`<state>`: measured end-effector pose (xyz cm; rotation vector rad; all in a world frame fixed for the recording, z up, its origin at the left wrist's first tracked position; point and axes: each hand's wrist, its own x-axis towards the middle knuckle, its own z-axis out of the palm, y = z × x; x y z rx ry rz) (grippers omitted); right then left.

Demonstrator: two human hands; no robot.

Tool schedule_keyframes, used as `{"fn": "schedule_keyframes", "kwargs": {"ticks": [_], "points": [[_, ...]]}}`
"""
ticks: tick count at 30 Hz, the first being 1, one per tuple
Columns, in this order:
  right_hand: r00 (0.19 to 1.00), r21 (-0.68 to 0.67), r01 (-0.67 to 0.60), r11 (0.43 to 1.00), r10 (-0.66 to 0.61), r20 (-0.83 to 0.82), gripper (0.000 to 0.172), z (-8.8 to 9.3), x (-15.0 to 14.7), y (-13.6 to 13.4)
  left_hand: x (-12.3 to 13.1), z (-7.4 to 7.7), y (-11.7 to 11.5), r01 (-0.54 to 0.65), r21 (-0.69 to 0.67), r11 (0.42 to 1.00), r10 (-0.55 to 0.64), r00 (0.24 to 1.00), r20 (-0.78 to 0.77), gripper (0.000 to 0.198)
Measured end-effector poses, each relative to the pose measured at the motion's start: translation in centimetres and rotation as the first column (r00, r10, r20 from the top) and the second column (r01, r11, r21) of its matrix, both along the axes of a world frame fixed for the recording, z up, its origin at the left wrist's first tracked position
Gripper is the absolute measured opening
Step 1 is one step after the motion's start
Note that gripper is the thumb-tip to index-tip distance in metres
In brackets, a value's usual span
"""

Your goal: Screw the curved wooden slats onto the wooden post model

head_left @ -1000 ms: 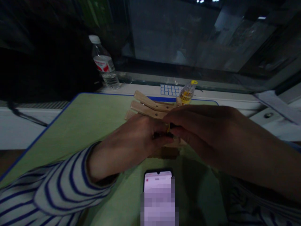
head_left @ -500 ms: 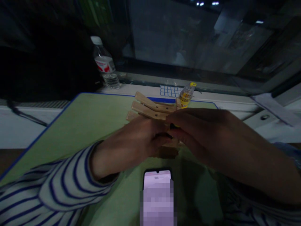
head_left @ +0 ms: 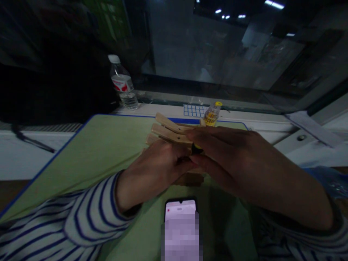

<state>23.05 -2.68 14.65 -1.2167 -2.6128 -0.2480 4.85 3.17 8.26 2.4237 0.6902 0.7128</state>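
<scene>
at least three wooden pieces (head_left: 170,134) sit on the green worktop (head_left: 81,152) near the middle of its far edge, pale ends pointing toward the left edge. the left hand (head_left: 160,163) is curled against them, fingertips mostly hidden; whether it grips one cannot be told. the right hand (head_left: 230,154) pinches a small dark and yellow object (head_left: 196,149) between thumb and fingers, most of it covered. a lit phone (head_left: 179,208) lies on the near-edge side of both hands. past the far left corner a white-capped bottle (head_left: 123,87) stands on the sill (head_left: 154,109); past the far edge, near its right corner, is a yellow-capped bottle (head_left: 212,116).
</scene>
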Motion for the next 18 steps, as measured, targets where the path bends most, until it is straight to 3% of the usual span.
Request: {"fn": "schedule_keyframes", "kwargs": {"ticks": [7, 18], "points": [[0.999, -0.088, 0.041, 0.995, -0.04, 0.014, 0.024, 0.24, 0.14, -0.06, -0.01, 0.04, -0.06, -0.012, -0.025, 1.0, 0.01, 0.998, -0.054, 0.022], [0.995, 0.058, 0.074, 0.996, -0.077, 0.066, 0.025, 0.0, 0.16, -0.2, 0.08, 0.22, 0.18, 0.03, -0.047, 0.998, -0.032, 0.999, -0.043, 0.021]]}}
